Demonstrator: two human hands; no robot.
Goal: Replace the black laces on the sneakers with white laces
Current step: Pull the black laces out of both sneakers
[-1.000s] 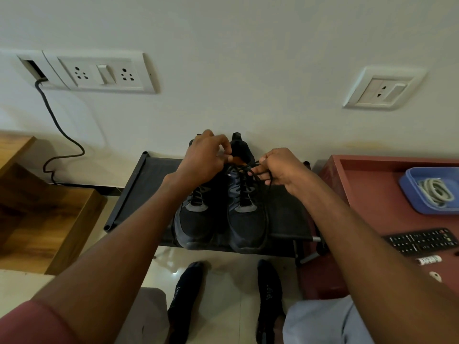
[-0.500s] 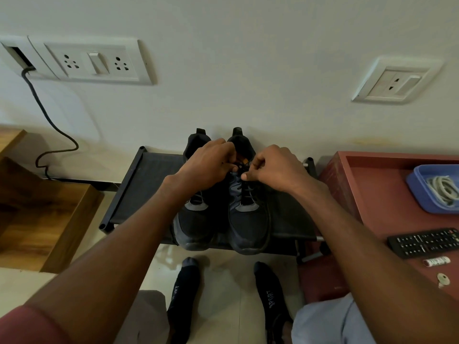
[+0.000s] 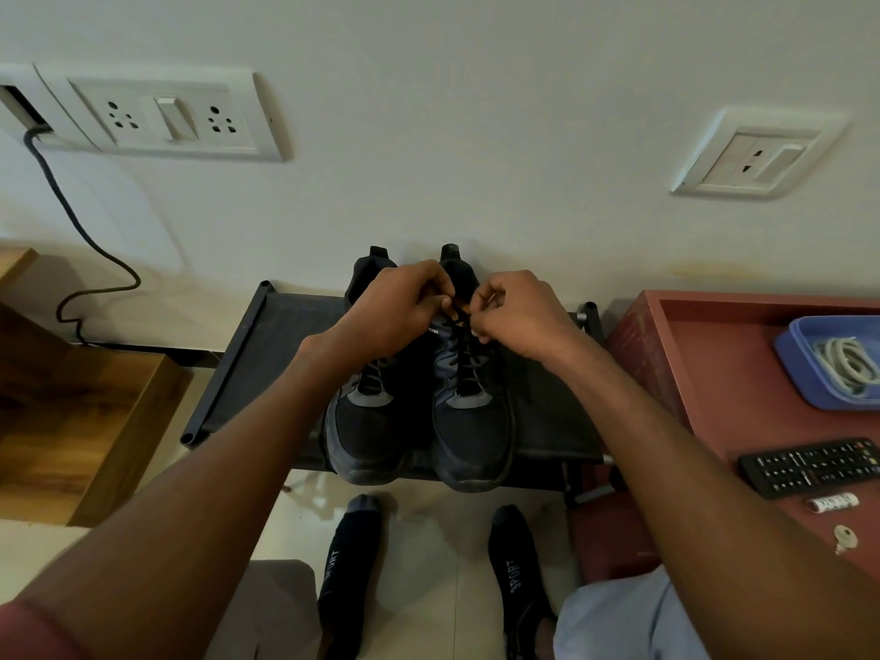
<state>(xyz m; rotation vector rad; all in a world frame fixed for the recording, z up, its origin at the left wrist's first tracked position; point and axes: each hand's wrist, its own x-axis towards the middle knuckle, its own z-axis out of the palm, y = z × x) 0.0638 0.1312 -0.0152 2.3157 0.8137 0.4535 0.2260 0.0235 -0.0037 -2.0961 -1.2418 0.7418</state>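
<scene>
Both hands have closed in over the right sneaker (image 3: 469, 397), left hand (image 3: 395, 312) and right hand (image 3: 519, 316) each pinching its black lace (image 3: 459, 316), so unlacing is only beginning.

Tight quarters round the shoes, open floor in front

The two sneakers (image 3: 419, 397) sit side by side and touching on the dark rack (image 3: 266, 354), heels right against the wall (image 3: 476, 135), so nothing passes behind or between them. Both hands crowd the top of the right shoe: left hand (image 3: 395, 312) and right hand (image 3: 519, 312) nearly meet over the black lace (image 3: 464, 345). Bare rack surface lies open to the left of the pair and a narrower strip to the right, where the red table (image 3: 633, 354) stands close. Below, the socked feet (image 3: 352, 559) leave floor between them.
</scene>
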